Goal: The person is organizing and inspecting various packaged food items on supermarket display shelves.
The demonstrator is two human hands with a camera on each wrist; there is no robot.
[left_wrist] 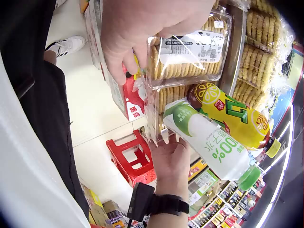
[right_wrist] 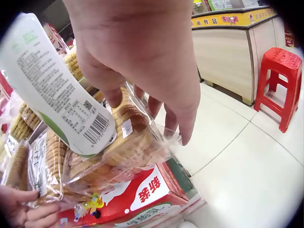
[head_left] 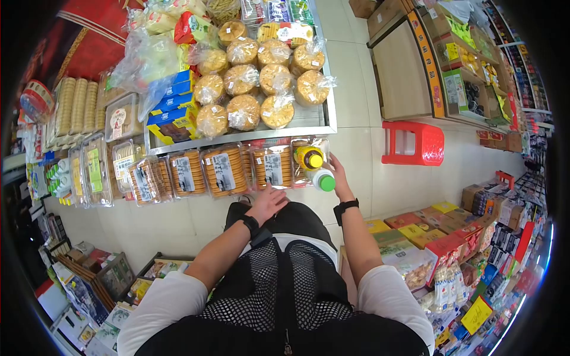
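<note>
At the right end of a row of clear cookie packs, my right hand (head_left: 341, 179) grips the side of the end cookie pack (right_wrist: 137, 142), thumb over its top and fingers along its outer wall. On that pack stand a white coconut-water bottle (left_wrist: 209, 142) with a green cap and a yellow-labelled drink bottle (left_wrist: 232, 114) with a yellow cap. My left hand (head_left: 267, 204) touches the front edge of the neighbouring labelled cookie pack (head_left: 272, 169), fingers relaxed and pointing down its near side in the left wrist view.
Behind the row, a metal-edged display (head_left: 237, 139) holds several bagged round cookie stacks (head_left: 242, 77) and blue-yellow boxes (head_left: 172, 118). A red box (right_wrist: 147, 190) supports the end pack. A red stool (head_left: 415, 143) stands on the tiled floor to the right, near a wooden counter (head_left: 404, 71).
</note>
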